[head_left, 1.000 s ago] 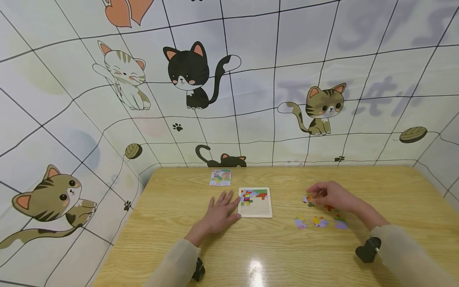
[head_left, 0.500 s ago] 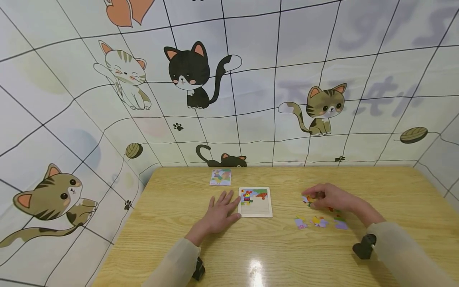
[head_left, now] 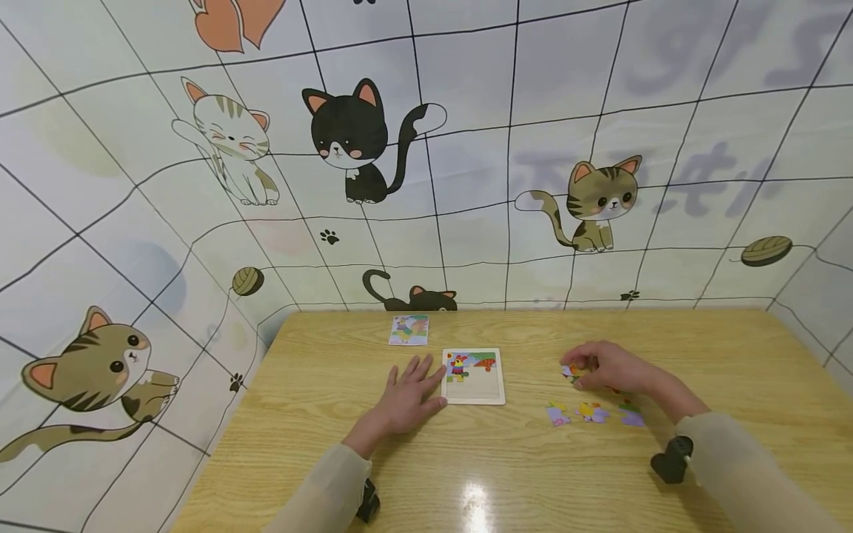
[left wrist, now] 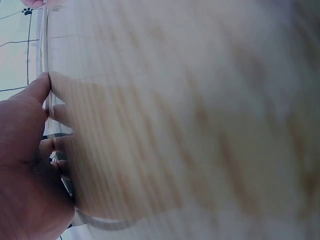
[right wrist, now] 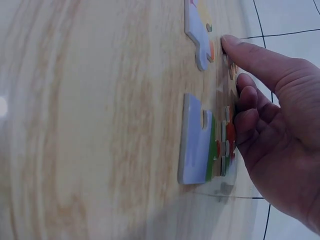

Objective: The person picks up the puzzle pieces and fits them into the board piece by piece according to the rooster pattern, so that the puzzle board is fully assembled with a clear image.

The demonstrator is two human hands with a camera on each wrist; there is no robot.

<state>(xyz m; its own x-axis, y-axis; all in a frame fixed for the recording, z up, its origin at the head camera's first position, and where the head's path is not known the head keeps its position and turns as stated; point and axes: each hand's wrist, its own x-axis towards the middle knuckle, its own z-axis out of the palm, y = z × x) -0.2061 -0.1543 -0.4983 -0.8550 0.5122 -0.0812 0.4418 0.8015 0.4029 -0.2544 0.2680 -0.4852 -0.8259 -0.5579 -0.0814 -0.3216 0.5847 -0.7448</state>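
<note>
My left hand (head_left: 405, 404) lies on the table with its fingers spread, index finger and thumb at the left edge of a square puzzle tray (head_left: 503, 385). Several joined pieces with a bird and a red mushroom-like shape (head_left: 485, 362) fill the tray's upper part and left side. To the right, my right hand (head_left: 616, 367) has thumb and fingers bent round a colourful puzzle piece (head_left: 569, 372), low at the tabletop. Closer to me lie loose pieces: a lilac and yellow one (head_left: 558, 414), a yellow and lilac one (head_left: 591, 413) and a lilac and green one (right wrist: 195, 145).
A small picture card (head_left: 409, 330) lies on the wooden table (head_left: 520, 474), behind the tray and to its left. More pieces, one of them red (right wrist: 230, 132), lie under the right hand. A wall covering (head_left: 466, 222) with cartoon cats stands behind the table.
My right hand has shifted slightly left, and its thumb and fingers have come down round the piece. The left hand and tray have stayed in place.
</note>
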